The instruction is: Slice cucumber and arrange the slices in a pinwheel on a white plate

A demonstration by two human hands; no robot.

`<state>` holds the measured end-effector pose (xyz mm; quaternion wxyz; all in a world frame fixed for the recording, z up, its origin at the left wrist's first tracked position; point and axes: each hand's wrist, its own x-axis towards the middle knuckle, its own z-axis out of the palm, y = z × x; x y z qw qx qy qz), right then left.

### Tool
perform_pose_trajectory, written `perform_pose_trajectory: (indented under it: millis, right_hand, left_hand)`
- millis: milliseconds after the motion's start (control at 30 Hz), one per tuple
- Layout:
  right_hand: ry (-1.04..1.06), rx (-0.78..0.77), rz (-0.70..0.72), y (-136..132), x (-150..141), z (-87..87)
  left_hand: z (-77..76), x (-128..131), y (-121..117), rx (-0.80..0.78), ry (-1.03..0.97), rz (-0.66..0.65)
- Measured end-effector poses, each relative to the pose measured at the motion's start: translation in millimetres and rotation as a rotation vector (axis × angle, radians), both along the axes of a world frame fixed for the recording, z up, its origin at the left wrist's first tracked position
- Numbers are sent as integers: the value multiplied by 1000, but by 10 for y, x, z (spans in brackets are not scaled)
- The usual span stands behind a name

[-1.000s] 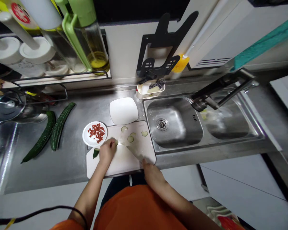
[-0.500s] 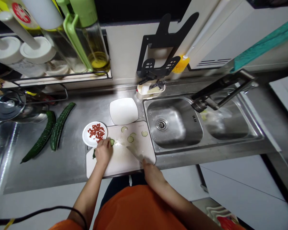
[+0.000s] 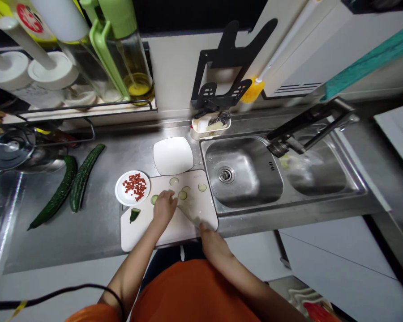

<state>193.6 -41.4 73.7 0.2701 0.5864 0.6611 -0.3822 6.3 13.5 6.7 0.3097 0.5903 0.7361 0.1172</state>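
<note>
My right hand (image 3: pixel 212 242) is closed round the handle of a kitchen knife (image 3: pixel 189 216), its blade slanting up and left across the white cutting board (image 3: pixel 143 235). Close to the blade's tip, my left hand (image 3: pixel 165 207) hovers over the board, thumb and fingers slightly apart, with nothing visible in them. A pale cucumber slice (image 3: pixel 154 199) lies just left of that hand. Several thin cucumber slices (image 3: pixel 182 195) are scattered on the board's upper right, one (image 3: pixel 202 187) near the edge. A dark green cucumber end piece (image 3: pixel 135 214) rests on the board's left part.
A white bowl (image 3: pixel 118 190) of chopped red bits overlaps the board's upper left corner. Behind the board is a white square plate (image 3: pixel 173 156). Two whole cucumbers (image 3: pixel 58 192) lie left. A double sink (image 3: pixel 245 203) with a dark faucet (image 3: pixel 300 127) stands right.
My left hand has moved right from the board's left side to near the knife tip, uncovering the cucumber end piece. The right hand and knife have stayed nearly in place.
</note>
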Motion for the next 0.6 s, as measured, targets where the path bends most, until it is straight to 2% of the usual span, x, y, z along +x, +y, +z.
perform_pose_trajectory:
  millis: [267,500,600]
  right_hand:
    - [-29,-30,-8,35,-35,86]
    - [2,-22,-2,9,-3,4]
    - [-8,-18,3,19,-1,23]
  left_hand:
    - [-24,200,202,-111,-5,-6]
    - [-39,223,288,-124,17,-61]
    - [-29,232,299,-115,2,-113]
